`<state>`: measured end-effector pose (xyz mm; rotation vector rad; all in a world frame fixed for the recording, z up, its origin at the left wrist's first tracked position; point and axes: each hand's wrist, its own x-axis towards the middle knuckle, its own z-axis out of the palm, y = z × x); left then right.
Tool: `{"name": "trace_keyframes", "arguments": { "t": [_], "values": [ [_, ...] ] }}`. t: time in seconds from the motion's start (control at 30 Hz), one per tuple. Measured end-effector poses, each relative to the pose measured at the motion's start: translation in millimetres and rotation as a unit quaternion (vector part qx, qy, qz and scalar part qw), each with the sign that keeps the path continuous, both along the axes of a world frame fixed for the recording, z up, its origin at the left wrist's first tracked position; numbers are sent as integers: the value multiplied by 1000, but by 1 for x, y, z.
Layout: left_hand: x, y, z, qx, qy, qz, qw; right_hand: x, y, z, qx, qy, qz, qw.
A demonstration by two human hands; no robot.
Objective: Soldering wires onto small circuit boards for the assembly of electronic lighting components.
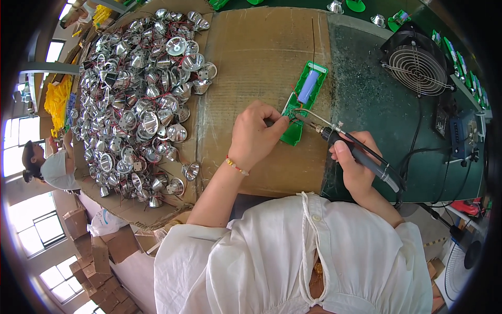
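Observation:
A green plastic housing lies tilted on the cardboard in front of me, with a lilac cylindrical battery in its upper part and thin wires near its middle. My left hand reaches in from the left. Its thumb and forefinger are pinched together at the housing's left edge, and whatever is between them is too small to make out. From the right, my right hand grips a black soldering iron with a thin curved metal tube alongside. The iron's tip meets the wired middle of the housing, close to my left fingertips.
A big heap of shiny reflector cups with red wires fills the left side. At the back right stands a black fan with a wire grille. A blue box with cables sits at the right edge. Another person is at far left.

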<state>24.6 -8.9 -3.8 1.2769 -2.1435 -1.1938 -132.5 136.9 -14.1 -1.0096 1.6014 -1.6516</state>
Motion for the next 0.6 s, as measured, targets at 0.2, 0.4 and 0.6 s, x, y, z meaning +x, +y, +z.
{"name": "trace_keyframes", "arguments": {
  "t": [0.2,0.4,0.6],
  "values": [
    [-3,1,0,-7,-7,21,1000,0,1,-4,11,26,3,1000],
    [-5,3,1,26,-4,28,999,3,6,-2,-13,-51,-24,998],
    [-3,1,-2,13,-10,22,1000,-1,7,-5,-19,-54,-21,998]
  ]
}}
